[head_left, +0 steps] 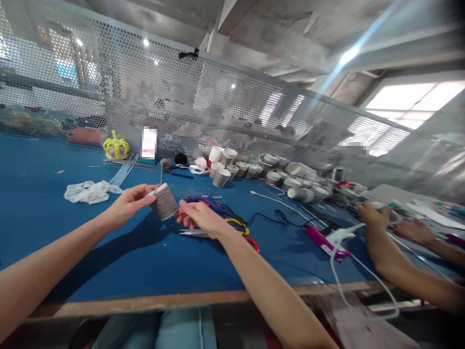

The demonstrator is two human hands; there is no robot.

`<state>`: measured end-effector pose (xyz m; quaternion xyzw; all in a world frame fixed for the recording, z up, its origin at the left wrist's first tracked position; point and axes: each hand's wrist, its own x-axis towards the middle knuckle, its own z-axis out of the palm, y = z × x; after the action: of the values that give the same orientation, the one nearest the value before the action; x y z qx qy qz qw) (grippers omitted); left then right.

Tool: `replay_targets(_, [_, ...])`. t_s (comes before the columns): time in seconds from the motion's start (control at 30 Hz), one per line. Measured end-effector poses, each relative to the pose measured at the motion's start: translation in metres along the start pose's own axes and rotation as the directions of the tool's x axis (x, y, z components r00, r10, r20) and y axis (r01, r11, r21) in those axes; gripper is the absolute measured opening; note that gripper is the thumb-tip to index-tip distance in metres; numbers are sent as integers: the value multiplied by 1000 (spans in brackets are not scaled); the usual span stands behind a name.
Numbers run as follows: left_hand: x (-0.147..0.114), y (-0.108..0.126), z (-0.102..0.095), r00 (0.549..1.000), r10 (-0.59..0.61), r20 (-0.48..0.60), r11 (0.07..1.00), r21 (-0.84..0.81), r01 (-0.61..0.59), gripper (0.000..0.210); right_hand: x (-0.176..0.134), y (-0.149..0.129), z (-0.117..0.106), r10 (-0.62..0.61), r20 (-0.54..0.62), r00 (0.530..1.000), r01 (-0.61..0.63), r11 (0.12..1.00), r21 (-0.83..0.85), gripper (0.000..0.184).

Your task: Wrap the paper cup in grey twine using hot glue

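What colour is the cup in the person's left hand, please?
The cup is grey-brown with a whitish edge, seen in the head view.

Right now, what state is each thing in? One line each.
Grey-brown, white-rimmed cup: tilted, off the table
Left hand: gripping that cup
Right hand: fingertips at cup's edge, contact unclear
Red-and-yellow-handled scissors: lying down, partly hidden
White cloth: crumpled
Yellow crown-shaped piece: upright
White-rimmed grey cups: some upright, some tipped
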<state>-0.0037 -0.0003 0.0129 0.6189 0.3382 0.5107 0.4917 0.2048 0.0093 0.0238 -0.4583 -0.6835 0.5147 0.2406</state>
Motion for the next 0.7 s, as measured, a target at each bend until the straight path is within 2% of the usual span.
replay_targets(0.07, [0,0,0,1000,-5,-8,1000,-4,5,15,-2,-2,12,10,40,999,-16,990,142,40])
replay_targets(0.13, [1,0,0,1000,-17,-21,1000,-10,17,16,-3,-1,20,18,6,1000,-19,965,263,33])
replay_targets(0.23, [1,0,-1,999,-22,-43,999,-40,20,15,-5,0,24,9,-42,999,4,951,310,25])
replay_targets(0.33, [2,0,-3,997,-24,-72,995,-94,17,14,-7,1,17,-2,-26,1000,4,997,81,21])
replay_targets(0.43, [4,-1,-6,991,-49,-126,987,-157,29,14,-7,5,5,-59,-194,979,3,961,-276,18])
replay_targets(0.5, [5,0,-9,987,-66,-149,978,-207,34,14,-5,8,-1,-92,-297,950,-27,926,-375,17])
replay_targets(0.57, [5,1,-9,985,-76,-156,968,-247,35,15,-3,10,-3,-99,-278,955,21,962,-271,16])
replay_targets(0.63, [5,3,-7,985,-85,-152,964,-262,43,16,-1,10,0,-127,-176,976,120,991,-54,19])
replay_targets(0.7, [3,5,-5,985,-101,-142,964,-257,61,17,1,9,7,-161,-75,984,170,977,126,21])
